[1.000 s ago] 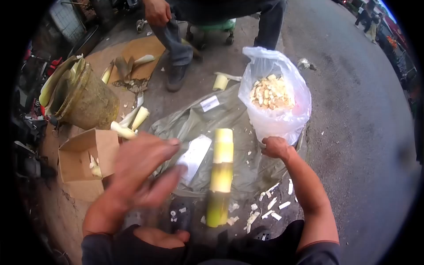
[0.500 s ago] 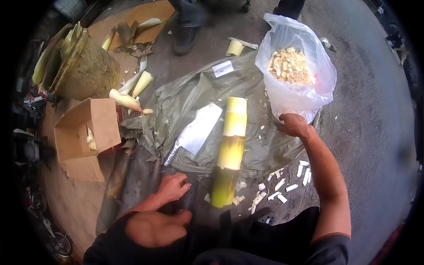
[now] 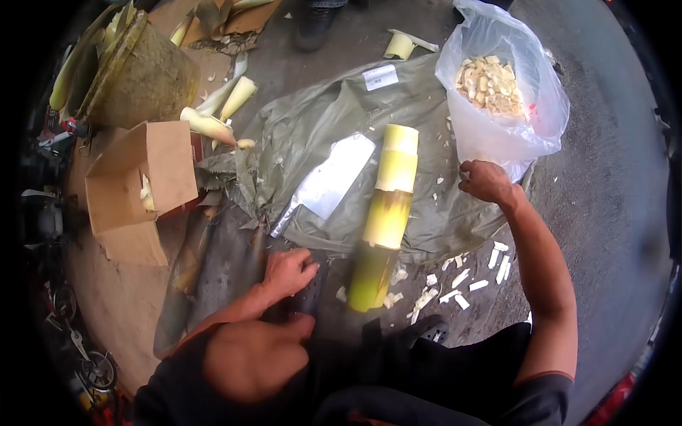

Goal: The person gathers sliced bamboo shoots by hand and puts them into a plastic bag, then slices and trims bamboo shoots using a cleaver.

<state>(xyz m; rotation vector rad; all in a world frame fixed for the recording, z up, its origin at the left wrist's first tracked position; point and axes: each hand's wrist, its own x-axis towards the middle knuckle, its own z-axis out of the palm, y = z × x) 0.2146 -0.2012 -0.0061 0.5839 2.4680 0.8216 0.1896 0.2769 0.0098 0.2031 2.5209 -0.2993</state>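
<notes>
The shoot [image 3: 388, 209] lies partly on the tarp [image 3: 341, 103], long axis running away and slightly right, green end nearest. The cleaver [image 3: 335, 174] slants, handle near-left, beyond the empty, loosely curled left hand [image 3: 290, 272]; the right hand [image 3: 489, 182] curls at the bag [image 3: 497, 140], grip impossible to tell.

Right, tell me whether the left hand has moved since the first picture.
Yes. The left hand has drawn back to the near side of the cleaver: it hid the handle then; now the handle shows.
</notes>
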